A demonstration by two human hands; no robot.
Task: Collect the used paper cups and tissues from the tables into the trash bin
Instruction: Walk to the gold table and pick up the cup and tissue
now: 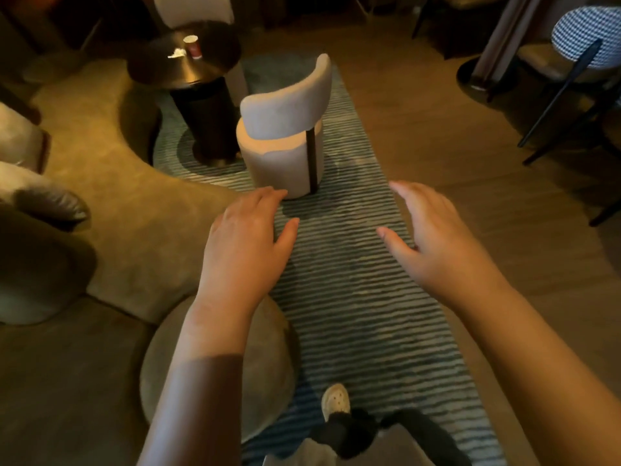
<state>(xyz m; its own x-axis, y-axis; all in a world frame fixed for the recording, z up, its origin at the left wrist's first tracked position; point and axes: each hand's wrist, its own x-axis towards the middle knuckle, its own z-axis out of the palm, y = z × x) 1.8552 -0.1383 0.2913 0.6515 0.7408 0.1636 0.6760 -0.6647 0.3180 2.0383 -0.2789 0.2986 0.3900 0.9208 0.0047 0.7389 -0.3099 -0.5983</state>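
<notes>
Left hand: your left hand [247,230] is empty, fingers straight, spread wide, above the striped rug [353,297].
Right hand: your right hand [433,237] is likewise wide, holding nothing.
Cup: red paper cup [193,46] stands upright on the round dark surface [201,67], well apart from you.
Tissue: crumpled white tissue [177,54] lies just beside it.

- We've got a round dark table [205,74] at the far left, with a glossy top and a thick pedestal.
- On it there's a red paper cup [193,47] standing upright, with a crumpled white tissue [177,54] just beside it on the left.
- The pedestal sits on a striped rug [353,297], which lies on the wooden floor [437,129].
- A beige chair [285,142] stands on the rug too, near the table.
</notes>
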